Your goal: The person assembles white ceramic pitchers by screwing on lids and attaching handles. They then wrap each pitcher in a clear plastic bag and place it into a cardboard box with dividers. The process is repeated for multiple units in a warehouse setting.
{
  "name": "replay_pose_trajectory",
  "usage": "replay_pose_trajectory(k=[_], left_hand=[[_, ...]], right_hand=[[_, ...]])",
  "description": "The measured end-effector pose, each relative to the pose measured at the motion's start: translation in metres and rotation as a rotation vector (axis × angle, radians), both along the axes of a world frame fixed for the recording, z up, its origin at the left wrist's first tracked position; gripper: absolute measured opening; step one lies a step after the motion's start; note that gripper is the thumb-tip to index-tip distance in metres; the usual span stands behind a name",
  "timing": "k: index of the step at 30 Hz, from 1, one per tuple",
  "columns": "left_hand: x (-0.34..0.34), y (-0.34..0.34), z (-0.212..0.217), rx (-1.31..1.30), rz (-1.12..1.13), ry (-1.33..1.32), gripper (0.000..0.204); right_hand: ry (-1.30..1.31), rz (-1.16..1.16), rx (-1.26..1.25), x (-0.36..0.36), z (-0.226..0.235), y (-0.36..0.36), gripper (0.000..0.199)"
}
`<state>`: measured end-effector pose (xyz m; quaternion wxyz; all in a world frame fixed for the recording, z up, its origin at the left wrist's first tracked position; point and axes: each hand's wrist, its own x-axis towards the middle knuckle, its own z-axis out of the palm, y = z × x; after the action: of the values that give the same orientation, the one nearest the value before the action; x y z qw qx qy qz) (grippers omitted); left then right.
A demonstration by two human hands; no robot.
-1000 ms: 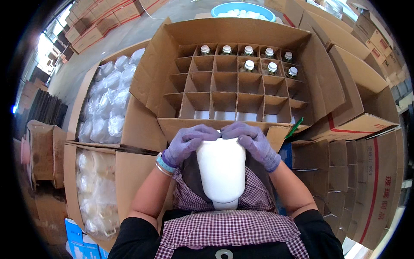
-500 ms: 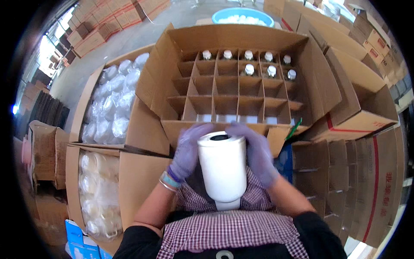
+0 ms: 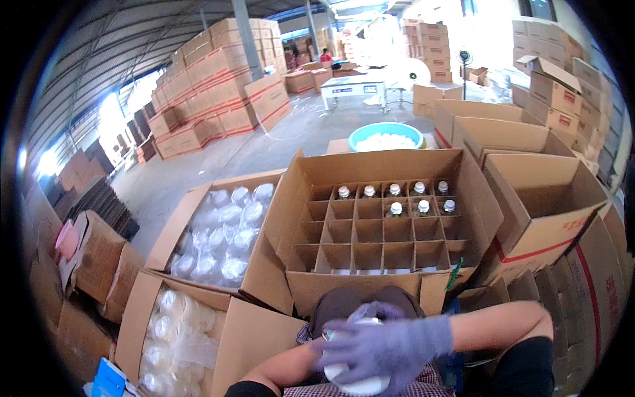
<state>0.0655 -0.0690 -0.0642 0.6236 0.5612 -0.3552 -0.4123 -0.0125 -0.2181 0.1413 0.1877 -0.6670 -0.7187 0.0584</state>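
Note:
A white cylindrical container (image 3: pixel 360 385) with a rounded end is close in front of me, low in the view and largely covered by my hands. My right hand (image 3: pixel 390 351), in a purple-grey glove, reaches across it with the fingers curled over its side, blurred by motion. Behind it my left hand (image 3: pixel 376 309), gloved too, is mostly hidden; its fingers show at the container's far end. Beyond my knees stands an open carton (image 3: pixel 357 283) with cardboard dividers. Several clear bottles with white caps (image 3: pixel 395 209) fill cells at its back and right.
On the left stand a carton of plastic-wrapped clear items (image 3: pixel 218 228) and a nearer carton of bagged clear pieces (image 3: pixel 173 331). Open cartons (image 3: pixel 542 188) line the right. A blue basin (image 3: pixel 387 126) of white pieces is behind. Stacked boxes (image 3: pixel 211 83) and a white-topped machine (image 3: pixel 354 87) stand farther off.
My view has tilted up, showing more of the hall. My right hand has crossed over the white container, covering much of it. Before, both hands were at its sides near the dark opening.

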Motion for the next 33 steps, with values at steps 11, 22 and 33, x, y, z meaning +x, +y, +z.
replay_pose_trajectory(k=[11, 22, 33], left_hand=[[-0.126, 0.01, 0.056, 0.329, 0.578, -0.335, 0.088], [-0.127, 0.009, 0.032, 0.202, 0.605, -0.253, 0.083], [-0.107, 0.025, 0.034, 0.385, 0.578, -0.231, 0.08]], right_hand=[[0.775, -1.217, 0.023, 0.032, -0.129, -0.085, 0.061], [1.386, -1.319, 0.173, 0.027, -0.135, -0.074, 0.031], [0.832, -0.936, 0.204, -0.003, -0.104, -0.071, 0.065]])
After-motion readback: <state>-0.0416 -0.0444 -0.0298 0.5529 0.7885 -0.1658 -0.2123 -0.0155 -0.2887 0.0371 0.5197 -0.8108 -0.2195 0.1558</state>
